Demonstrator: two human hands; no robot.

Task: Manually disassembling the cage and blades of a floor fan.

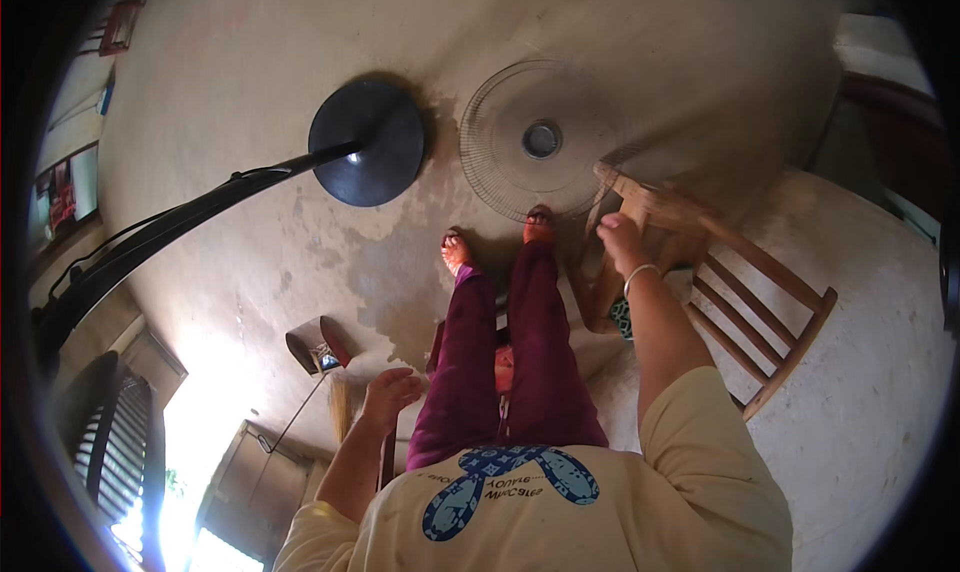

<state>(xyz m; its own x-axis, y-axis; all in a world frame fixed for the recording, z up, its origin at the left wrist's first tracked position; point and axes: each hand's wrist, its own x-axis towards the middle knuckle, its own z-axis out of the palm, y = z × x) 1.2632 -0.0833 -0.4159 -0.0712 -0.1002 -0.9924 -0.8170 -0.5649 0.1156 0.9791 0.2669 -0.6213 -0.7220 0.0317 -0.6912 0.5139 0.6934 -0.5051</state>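
Observation:
My right hand [622,238] is closed over the end of a wooden chair [770,252]. Its fingers curl under, and whatever they may hold is hidden. To the left, my left hand [389,400] hangs beside my thigh with its fingers apart and nothing in them. A round wire fan grille [490,157] with a dark centre cap lies on the floor just past my feet. Left of the grille stands the round black base [368,177] of a stand fan, its black pole [200,207] leaning toward the left edge of view.
A dustpan [318,350] with a long thin handle and a straw broom [342,404] are at the lower left. Dark green patterned material [621,317] shows beside the chair. A red seat [503,369] shows between my legs. Damp-looking patches mark the concrete floor [390,272].

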